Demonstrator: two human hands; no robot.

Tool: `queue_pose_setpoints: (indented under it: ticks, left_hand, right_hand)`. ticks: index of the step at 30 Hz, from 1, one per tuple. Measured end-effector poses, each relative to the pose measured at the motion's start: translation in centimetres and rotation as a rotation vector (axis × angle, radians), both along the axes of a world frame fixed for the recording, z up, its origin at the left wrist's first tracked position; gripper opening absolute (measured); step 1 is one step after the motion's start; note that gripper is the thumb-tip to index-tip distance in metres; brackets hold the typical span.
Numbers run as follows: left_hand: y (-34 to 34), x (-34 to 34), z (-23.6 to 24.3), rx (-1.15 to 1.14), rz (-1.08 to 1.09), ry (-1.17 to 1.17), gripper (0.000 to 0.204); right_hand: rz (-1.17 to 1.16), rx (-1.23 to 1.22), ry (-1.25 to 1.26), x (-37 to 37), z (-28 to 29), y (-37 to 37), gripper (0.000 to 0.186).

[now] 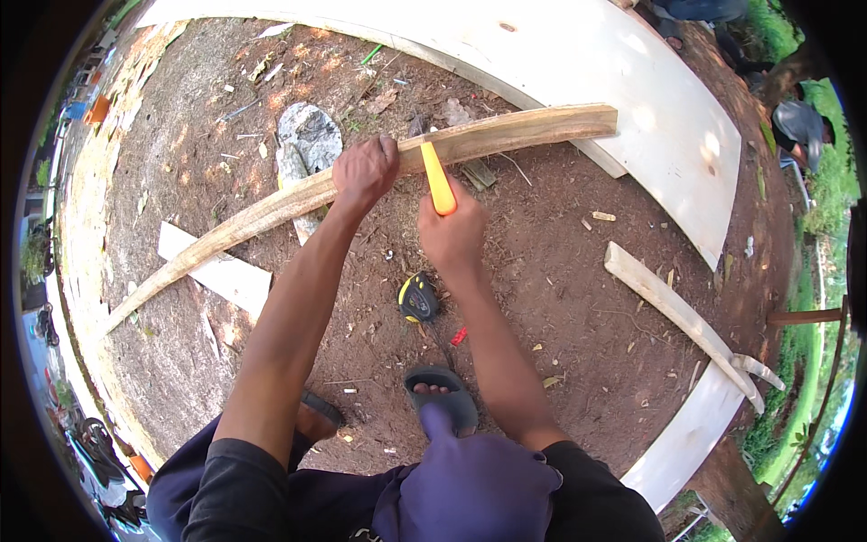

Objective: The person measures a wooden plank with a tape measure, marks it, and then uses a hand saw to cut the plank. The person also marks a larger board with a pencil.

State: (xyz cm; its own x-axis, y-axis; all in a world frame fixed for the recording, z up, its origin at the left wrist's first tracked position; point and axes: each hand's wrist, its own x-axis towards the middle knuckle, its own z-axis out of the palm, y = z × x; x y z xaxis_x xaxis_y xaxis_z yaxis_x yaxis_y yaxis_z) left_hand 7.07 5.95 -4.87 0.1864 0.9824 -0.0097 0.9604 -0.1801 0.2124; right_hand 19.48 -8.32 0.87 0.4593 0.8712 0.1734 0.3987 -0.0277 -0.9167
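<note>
A long wooden plank (506, 131) runs across in front of me, from low at the left to its cut end on the right. My left hand (366, 172) grips its upper edge near the middle, fingers curled over. Just right of it, my right hand (454, 226) is closed round a hand saw (438, 181) by its yellow handle. The saw stands nearly edge-on at the plank's near side, so its blade barely shows. Under the plank, beside my left hand, are a pale stone-like block (310, 135) and a short log (291, 167).
A black and yellow tape measure (417, 298) lies on the dirt ahead of my sandalled foot (442, 397). A large white board (650, 117) spans the far right. A narrow wood piece (677, 312) and white offcuts (221, 269) lie around. Another person (799, 126) is at the far right.
</note>
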Motion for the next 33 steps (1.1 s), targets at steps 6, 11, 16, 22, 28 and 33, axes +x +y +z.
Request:
queue_pose_setpoints:
  ticks: [6, 11, 16, 22, 28, 33]
  left_hand:
    - [-1.3, -1.5, 1.9, -0.132, 0.038, -0.035, 0.053]
    - [-1.6, -3.1, 1.4, -0.036, 0.02, -0.018, 0.05]
    - [-1.3, -0.4, 0.8, 0.033, -0.055, -0.053, 0.048]
    - [-1.3, -2.1, 0.5, -0.028, -0.007, 0.004, 0.053]
    - [-0.8, -1.9, 1.0, -0.006, 0.009, 0.001, 0.056]
    - [-0.4, -1.3, 0.1, -0.024, -0.006, -0.04, 0.059]
  right_hand:
    - [0.064, -0.081, 0.062, 0.2, 0.0, -13.2, 0.038]
    - [0.065, -0.129, 0.165, -0.6, 1.7, -16.2, 0.042]
    - [0.035, -0.059, -0.046, -0.5, 1.5, 2.0, 0.016]
    - [0.052, -0.056, 0.073, 0.5, 0.2, -13.7, 0.026]
    - [0.034, -0.029, 0.11, -0.6, -0.1, -7.8, 0.021]
    - [0.026, -0.044, 0.069, -0.5, -0.1, -2.0, 0.015]
